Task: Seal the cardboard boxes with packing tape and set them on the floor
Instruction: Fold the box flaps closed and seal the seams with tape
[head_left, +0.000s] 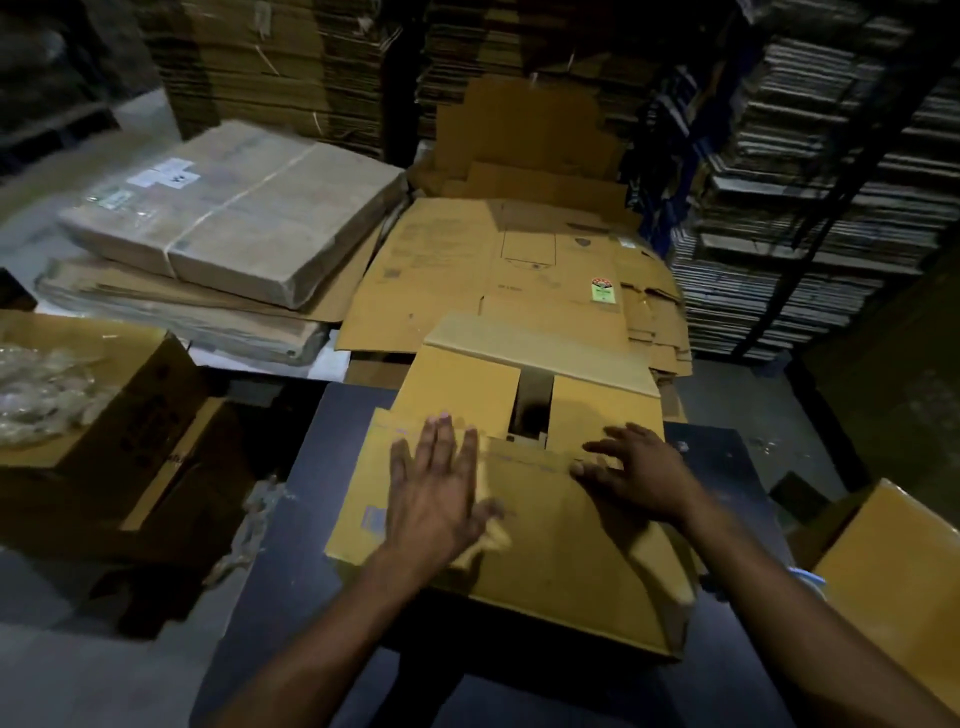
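Dim warehouse, walled with stacked flattened cartons; in front, a dark flat-topped bench (322, 519). On it, dead centre, a tan corrugated cardboard box (545, 545), flaps part-folded, a dark gap (532, 402) left between the two inner flaps. Left hand (434, 493) flat on the near flap, fingers (441, 441) spread, pinching nothing. Right hand (636, 475) at that flap's far edge, fingers (597, 449) loosely curled and pressing down. Far flap (540, 353) unfolded, just beyond both hands, its hinge running left to right. Right hand nearer to it, by appearance. No packing tape in view.
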